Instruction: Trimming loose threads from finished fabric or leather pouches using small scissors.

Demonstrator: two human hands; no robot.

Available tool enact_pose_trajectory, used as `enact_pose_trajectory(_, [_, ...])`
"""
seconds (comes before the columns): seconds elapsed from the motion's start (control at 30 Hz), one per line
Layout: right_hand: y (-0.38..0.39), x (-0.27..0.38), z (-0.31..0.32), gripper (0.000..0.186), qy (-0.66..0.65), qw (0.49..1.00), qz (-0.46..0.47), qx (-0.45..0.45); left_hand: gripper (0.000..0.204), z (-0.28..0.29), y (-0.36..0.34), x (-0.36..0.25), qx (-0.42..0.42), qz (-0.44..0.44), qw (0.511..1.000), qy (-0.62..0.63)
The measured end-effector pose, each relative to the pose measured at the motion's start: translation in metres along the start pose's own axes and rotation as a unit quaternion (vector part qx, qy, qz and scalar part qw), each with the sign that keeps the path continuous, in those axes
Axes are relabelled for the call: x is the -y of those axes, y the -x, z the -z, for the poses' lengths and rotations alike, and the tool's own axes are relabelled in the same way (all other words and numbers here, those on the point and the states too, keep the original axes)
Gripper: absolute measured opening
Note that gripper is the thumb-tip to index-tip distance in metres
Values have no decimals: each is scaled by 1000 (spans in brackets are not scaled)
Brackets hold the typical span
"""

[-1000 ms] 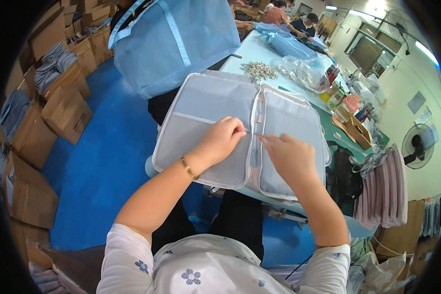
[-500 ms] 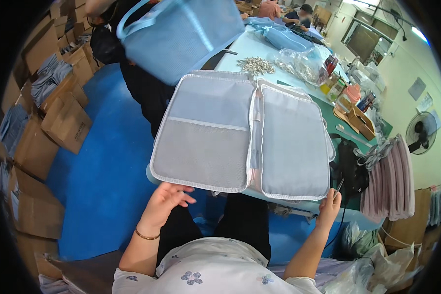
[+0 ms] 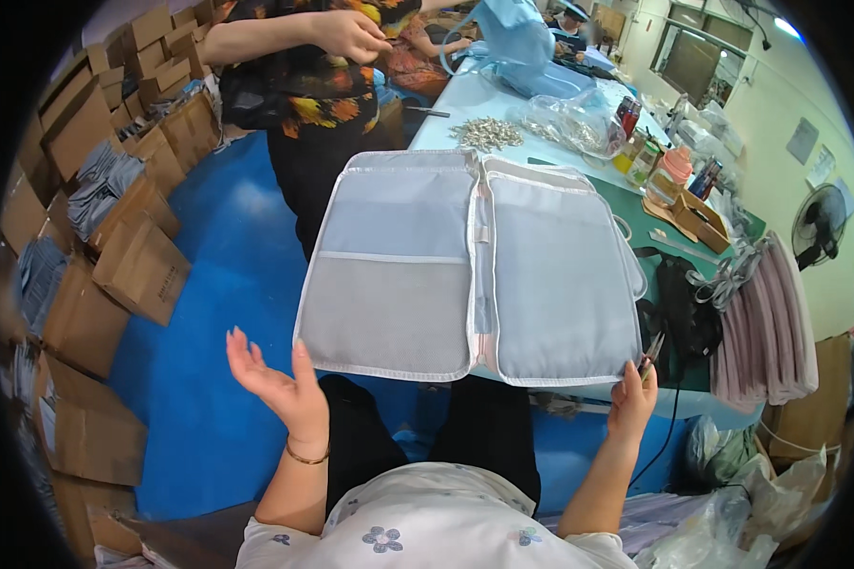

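A grey-blue fabric organizer bag [image 3: 567,284] with white piping lies spread open before me, like a book, over the table's near edge. A mesh pocket [image 3: 389,308] covers the lower part of its left panel. My left hand [image 3: 280,384] is open, palm up and fingers spread, beside the bag's lower left corner; the thumb is close to the edge, and I cannot tell if it touches. My right hand [image 3: 632,394] is closed at the lower right corner, with small thread snips [image 3: 653,349] pointing up out of it. Its fingertips meet the bag's edge.
A co-worker [image 3: 304,85] stands at the table's far left side, near a light blue bag [image 3: 512,47]. Small metal parts [image 3: 487,134] are heaped on the table. On the right are a black bag [image 3: 678,313] and stacked pink pieces [image 3: 759,332]. Cardboard boxes [image 3: 142,270] line the left.
My left hand has moved left and turned palm up with fingers spread. The co-worker's blue bag has gone from above my work to the far table. My right hand stays at the corner.
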State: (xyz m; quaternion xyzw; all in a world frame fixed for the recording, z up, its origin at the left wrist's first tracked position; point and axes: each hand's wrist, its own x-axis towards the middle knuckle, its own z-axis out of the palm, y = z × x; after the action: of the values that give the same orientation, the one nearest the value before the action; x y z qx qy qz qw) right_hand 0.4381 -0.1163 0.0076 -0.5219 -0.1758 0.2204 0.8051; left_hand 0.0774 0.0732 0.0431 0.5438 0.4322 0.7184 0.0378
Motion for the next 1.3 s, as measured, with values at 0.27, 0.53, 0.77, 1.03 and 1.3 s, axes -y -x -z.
enact_pose_trajectory(0.27, [0, -5, 10, 20, -14, 1000, 3, 6, 64, -64, -26, -36, 499, -278, 819, -60])
enact_pose_trajectory(0.53, [5, -3, 9, 21, -33, 999, -13, 14, 55, -3, -25, 0, 626, 304, 287, 658])
enact_pose_trajectory(0.77, [7, -6, 10, 26, -41, 998, -46, 16, 39, 8, 51, 0, 635, 421, 504, 407])
enact_pose_trajectory(1.03, [-55, -15, 26, 34, 614, 767, 155, -101, 33, 19, 30, -13, 365, 472, 698, 395])
enact_pose_trajectory(1.3, [-81, -24, 22, 46, 723, 632, 260, -96, 40, 9, 33, -31, 319, 454, 748, 364])
